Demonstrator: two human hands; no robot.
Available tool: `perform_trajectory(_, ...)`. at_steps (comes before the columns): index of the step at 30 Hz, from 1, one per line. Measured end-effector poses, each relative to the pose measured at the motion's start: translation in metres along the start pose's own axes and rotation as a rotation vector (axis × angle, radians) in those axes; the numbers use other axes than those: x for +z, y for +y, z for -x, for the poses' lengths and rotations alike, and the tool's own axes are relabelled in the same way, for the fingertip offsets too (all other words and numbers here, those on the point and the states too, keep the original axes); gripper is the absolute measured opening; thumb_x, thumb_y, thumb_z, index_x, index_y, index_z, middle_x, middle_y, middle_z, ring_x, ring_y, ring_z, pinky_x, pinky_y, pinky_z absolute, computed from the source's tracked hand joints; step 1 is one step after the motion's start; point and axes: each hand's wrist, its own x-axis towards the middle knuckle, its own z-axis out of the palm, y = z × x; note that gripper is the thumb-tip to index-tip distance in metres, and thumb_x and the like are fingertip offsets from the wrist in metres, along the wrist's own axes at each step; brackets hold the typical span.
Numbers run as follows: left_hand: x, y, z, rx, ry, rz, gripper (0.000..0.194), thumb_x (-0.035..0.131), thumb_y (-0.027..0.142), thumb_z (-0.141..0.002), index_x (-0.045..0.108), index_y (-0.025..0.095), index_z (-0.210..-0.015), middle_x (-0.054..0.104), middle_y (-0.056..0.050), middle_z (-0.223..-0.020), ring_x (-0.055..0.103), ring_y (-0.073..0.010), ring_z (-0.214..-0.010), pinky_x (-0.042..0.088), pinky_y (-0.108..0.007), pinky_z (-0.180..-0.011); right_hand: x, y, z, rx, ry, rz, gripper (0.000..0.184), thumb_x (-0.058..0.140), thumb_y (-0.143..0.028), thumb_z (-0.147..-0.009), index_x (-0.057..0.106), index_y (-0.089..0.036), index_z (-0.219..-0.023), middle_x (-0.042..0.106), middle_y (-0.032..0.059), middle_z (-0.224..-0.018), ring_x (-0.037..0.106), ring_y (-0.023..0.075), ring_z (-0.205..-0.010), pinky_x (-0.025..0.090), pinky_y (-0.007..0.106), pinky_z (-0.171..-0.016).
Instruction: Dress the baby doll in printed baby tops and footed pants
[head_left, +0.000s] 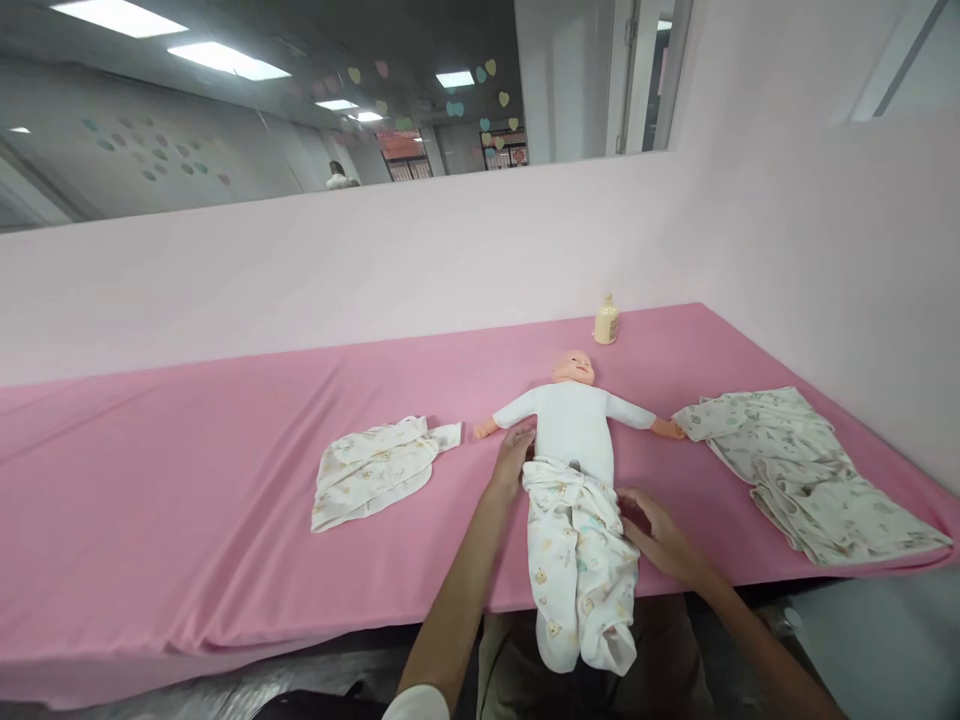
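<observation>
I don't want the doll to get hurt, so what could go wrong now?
The pants reach past the near edge of the table, so a tug by the right hand beside them might drag the doll that way. The waist looks wrinkled, so the pants could bunch up or twist.

Left hand [516, 456] beside a white-bodied doll [574, 425], right hand [658, 532] at its patterned trousers [555, 560], pink cloth [240, 470] beneath.

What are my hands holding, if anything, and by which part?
It can't be told: the left hand is at the doll's waist, the right hand at the hip of the patterned pants, any grip hidden.
</observation>
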Motion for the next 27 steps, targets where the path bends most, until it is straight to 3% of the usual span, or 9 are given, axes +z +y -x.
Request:
perform_trajectory(4,-0.013,-0.01,0.03,0.105,-0.024,-0.184,0.028,0.07,0.044,-0.078,0.057,0.02,-0.084,0.054,0.002,-0.077,0.048,-0.0107,-0.067,0.039,-0.022,-0.061,0.001,-0.001,-0.005,0.026,0.014,-0.012,0.026,0.049,-0.037,-0.088,0.058,-0.021,-0.106,0.065,0.0083,-0.108,0.061,0.023,-0.103,0.049,0.04,-0.092)
perform_trajectory(10,-0.015,-0.008,0.067,0.18,-0.114,-0.42,0.034,0.058,0.051,-0.086,0.05,0.02,-0.075,0.047,0.002,-0.073,0.044,-0.0117,-0.067,0.036,-0.023,-0.062,0.004,-0.004,-0.01,0.069,0.048,0.033,0.016,0.048,-0.033,-0.085,0.056,-0.021,-0.093,0.064,0.0033,-0.092,0.06,0.0198,-0.087,0.049,0.034,-0.079)
perform_trajectory(16,-0.029,-0.022,0.115,0.362,-0.168,-0.729,0.035,0.043,0.046,-0.095,0.05,0.019,-0.074,0.054,-0.003,-0.089,0.053,-0.0164,-0.084,0.043,-0.029,-0.079,0.007,-0.003,-0.014,0.088,0.063,0.023,0.015,0.049,-0.036,-0.084,0.053,-0.021,-0.085,0.059,0.0016,-0.084,0.055,0.0183,-0.08,0.046,0.031,-0.073)
perform_trajectory(18,-0.035,-0.029,0.133,0.381,-0.206,-0.777,0.031,0.042,0.044,-0.095,0.055,0.018,-0.083,0.057,-0.007,-0.102,0.056,-0.0189,-0.096,0.045,-0.033,-0.087,0.007,-0.003,-0.014,0.081,0.058,0.029,0.014,0.049,-0.035,-0.084,0.052,-0.021,-0.083,0.058,0.0009,-0.083,0.053,0.0177,-0.078,0.044,0.031,-0.072)
perform_trajectory(20,-0.041,-0.037,0.149,0.355,-0.229,-0.826,0.031,0.049,0.045,-0.092,0.057,0.019,-0.105,0.054,-0.012,-0.122,0.054,-0.0233,-0.113,0.045,-0.038,-0.096,0.007,-0.002,-0.013,0.076,0.055,0.036,0.012,0.049,-0.033,-0.084,0.051,-0.021,-0.08,0.057,0.0,-0.08,0.051,0.0172,-0.076,0.042,0.03,-0.071)
perform_trajectory(22,-0.047,-0.044,0.162,0.327,-0.235,-0.892,0.058,0.064,0.05,-0.082,0.048,0.021,-0.13,0.044,-0.015,-0.141,0.046,-0.029,-0.128,0.041,-0.045,-0.105,0.008,-0.001,-0.013,0.072,0.055,0.037,0.011,0.049,-0.032,-0.083,0.05,-0.022,-0.079,0.056,-0.0005,-0.079,0.05,0.017,-0.075,0.041,0.029,-0.069)
perform_trajectory(24,-0.051,-0.053,0.172,0.34,-0.246,-0.978,0.099,0.076,0.057,-0.067,0.028,0.023,-0.147,0.032,-0.017,-0.151,0.036,-0.0346,-0.138,0.036,-0.052,-0.11,0.009,0.0,-0.013,0.067,0.063,0.036,0.01,0.049,-0.031,-0.083,0.05,-0.022,-0.078,0.056,-0.0006,-0.079,0.05,0.0171,-0.075,0.041,0.03,-0.07)
perform_trajectory(27,-0.053,-0.065,0.182,0.45,-0.309,-1.125,0.142,0.084,0.063,-0.047,-0.001,0.026,-0.154,0.017,-0.021,-0.158,0.023,-0.0418,-0.143,0.034,-0.06,-0.11,0.01,-0.001,-0.013,0.057,0.082,0.043,0.009,0.05,-0.03,-0.082,0.052,-0.021,-0.078,0.058,-0.0004,-0.081,0.051,0.0175,-0.077,0.041,0.03,-0.072)
